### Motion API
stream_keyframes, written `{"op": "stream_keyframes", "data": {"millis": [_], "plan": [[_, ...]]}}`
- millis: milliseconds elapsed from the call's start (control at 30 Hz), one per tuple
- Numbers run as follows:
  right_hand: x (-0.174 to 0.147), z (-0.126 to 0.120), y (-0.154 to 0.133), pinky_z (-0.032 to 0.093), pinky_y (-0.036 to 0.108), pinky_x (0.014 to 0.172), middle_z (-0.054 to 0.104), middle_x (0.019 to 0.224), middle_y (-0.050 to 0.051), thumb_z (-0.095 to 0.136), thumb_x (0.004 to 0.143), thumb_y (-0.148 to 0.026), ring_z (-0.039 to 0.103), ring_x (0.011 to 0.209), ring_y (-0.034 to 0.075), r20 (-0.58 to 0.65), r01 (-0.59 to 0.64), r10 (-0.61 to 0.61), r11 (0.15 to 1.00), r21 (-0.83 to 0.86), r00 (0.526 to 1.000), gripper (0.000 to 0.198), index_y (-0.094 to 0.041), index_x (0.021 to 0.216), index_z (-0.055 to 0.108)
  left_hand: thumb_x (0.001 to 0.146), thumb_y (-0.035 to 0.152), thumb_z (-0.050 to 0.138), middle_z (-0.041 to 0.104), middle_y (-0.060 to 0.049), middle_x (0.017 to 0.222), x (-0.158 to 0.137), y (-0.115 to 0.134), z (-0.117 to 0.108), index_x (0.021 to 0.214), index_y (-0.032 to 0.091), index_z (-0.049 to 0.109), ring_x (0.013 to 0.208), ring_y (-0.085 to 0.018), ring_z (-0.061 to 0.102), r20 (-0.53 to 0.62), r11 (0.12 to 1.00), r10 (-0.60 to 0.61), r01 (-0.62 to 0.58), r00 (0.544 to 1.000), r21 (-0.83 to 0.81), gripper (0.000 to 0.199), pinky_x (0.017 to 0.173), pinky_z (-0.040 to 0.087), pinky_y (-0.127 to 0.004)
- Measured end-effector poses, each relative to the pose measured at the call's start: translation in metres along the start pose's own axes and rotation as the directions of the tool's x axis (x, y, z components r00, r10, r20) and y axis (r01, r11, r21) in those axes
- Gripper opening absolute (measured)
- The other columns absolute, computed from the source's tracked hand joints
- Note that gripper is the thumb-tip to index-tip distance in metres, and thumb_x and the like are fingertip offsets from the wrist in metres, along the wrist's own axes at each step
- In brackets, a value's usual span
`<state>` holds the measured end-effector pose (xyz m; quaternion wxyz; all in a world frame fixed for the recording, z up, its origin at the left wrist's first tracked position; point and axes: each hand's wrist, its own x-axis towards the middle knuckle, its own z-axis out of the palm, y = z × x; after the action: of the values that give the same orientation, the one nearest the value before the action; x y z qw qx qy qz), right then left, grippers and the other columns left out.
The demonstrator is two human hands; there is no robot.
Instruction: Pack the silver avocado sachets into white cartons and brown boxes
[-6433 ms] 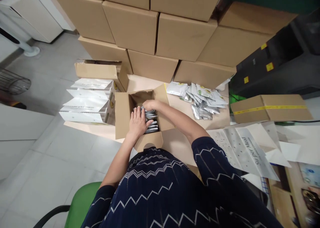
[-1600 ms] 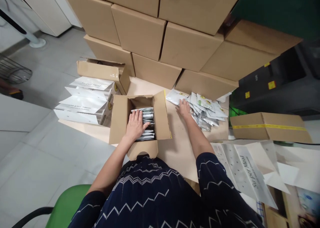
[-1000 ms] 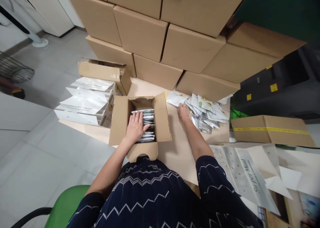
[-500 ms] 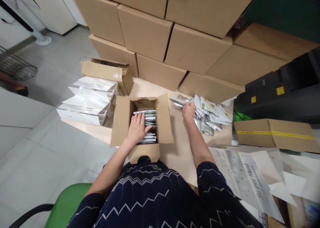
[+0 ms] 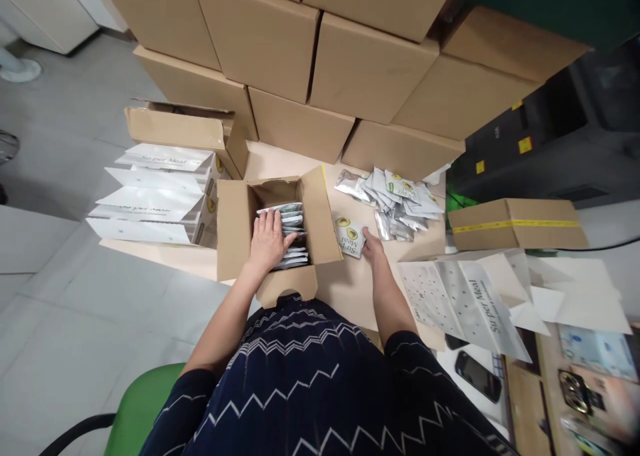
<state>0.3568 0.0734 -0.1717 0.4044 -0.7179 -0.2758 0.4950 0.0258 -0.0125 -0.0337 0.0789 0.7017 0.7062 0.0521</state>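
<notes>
An open cardboard box (image 5: 235,223) stands in front of me with its flaps folded out. Inside it, several flat sachets (image 5: 293,256) are lined up on edge. My left hand (image 5: 269,239) lies over the row with its fingers outstretched, touching the sachets' top edges. To the right of the box, my right hand (image 5: 373,246) pinches a silver-white sachet (image 5: 349,235) with avocado pictures and "Su-per Meal" print. A loose pile of similar sachets (image 5: 400,196) lies on the table just beyond that hand.
Large closed cartons (image 5: 370,69) are stacked along the back of the table (image 5: 345,286). Folded white printed cartons (image 5: 150,209) stand at the left, and more white packaging (image 5: 475,296) lies at the right near a taped box (image 5: 515,224) and a dark phone (image 5: 479,376).
My right hand has come back from the pile toward the box and now holds a sachet. My left hand stays on the row. The view has shifted right.
</notes>
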Motion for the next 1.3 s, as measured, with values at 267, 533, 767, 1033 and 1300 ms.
{"op": "stream_keyframes", "data": {"millis": [267, 533, 767, 1033, 1300], "plan": [[-0.045, 0.009, 0.006, 0.061, 0.03, 0.071, 0.075, 0.079, 0.005, 0.078, 0.068, -0.016, 0.072, 0.072, 0.019, 0.209, -0.213, 0.168, 0.952, 0.22, 0.964, 0.025, -0.016, 0.089, 0.065, 0.097, 0.054, 0.04, 0.035, -0.025, 0.158, 0.0, 0.001, 0.001, 0.151, -0.002, 0.034, 0.149, -0.04, 0.026, -0.01, 1.0, -0.01, 0.01, 1.0, -0.022, 0.078, 0.123, 0.02, -0.053], [-0.082, -0.019, -0.128, 0.061, 0.037, 0.082, 0.072, 0.117, 0.004, 0.07, 0.079, -0.042, 0.068, 0.11, 0.021, 0.106, 0.419, -0.48, 0.838, 0.349, 0.871, 0.046, -0.027, 0.121, 0.06, 0.098, 0.051, 0.037, 0.04, -0.025, 0.155, -0.001, 0.0, 0.003, 0.15, -0.002, 0.037, 0.15, -0.041, 0.024, -0.047, 0.998, -0.012, 0.009, 0.999, -0.061, 0.073, 0.121, 0.023, -0.054], [-0.162, 0.021, -0.236, 0.052, 0.035, 0.098, 0.074, 0.112, 0.003, 0.06, 0.091, -0.033, 0.066, 0.112, 0.02, 0.649, 0.91, -0.682, 0.413, -0.041, 0.338, 0.028, -0.026, 0.116, 0.071, 0.097, 0.051, 0.041, 0.041, -0.026, 0.153, -0.001, 0.0, 0.002, 0.15, -0.002, 0.037, 0.149, -0.042, 0.026, -0.043, 0.999, -0.008, 0.005, 0.999, -0.053, 0.075, 0.121, 0.023, -0.054], [-0.179, 0.163, -0.244, 0.047, 0.032, 0.087, 0.073, 0.114, 0.011, 0.046, 0.098, -0.015, 0.067, 0.105, 0.023, 0.969, 0.93, -0.078, -0.274, -0.246, 0.234, 0.03, -0.019, 0.117, 0.069, 0.098, 0.053, 0.038, 0.04, -0.025, 0.155, -0.001, 0.001, 0.003, 0.149, -0.001, 0.039, 0.149, -0.044, 0.022, -0.048, 0.999, -0.022, 0.02, 0.999, -0.047, 0.075, 0.121, 0.023, -0.055], [-0.122, 0.247, -0.215, 0.047, 0.026, 0.078, 0.072, 0.121, 0.016, 0.054, 0.09, -0.01, 0.07, 0.102, 0.024, 0.92, 0.922, 0.254, -0.325, -0.21, 0.298, 0.033, -0.012, 0.119, 0.071, 0.098, 0.053, 0.038, 0.039, -0.023, 0.156, -0.003, 0.002, 0.003, 0.151, 0.001, 0.037, 0.151, -0.042, 0.021, -0.04, 0.998, -0.037, 0.035, 0.999, -0.056, 0.074, 0.121, 0.023, -0.056]]}}
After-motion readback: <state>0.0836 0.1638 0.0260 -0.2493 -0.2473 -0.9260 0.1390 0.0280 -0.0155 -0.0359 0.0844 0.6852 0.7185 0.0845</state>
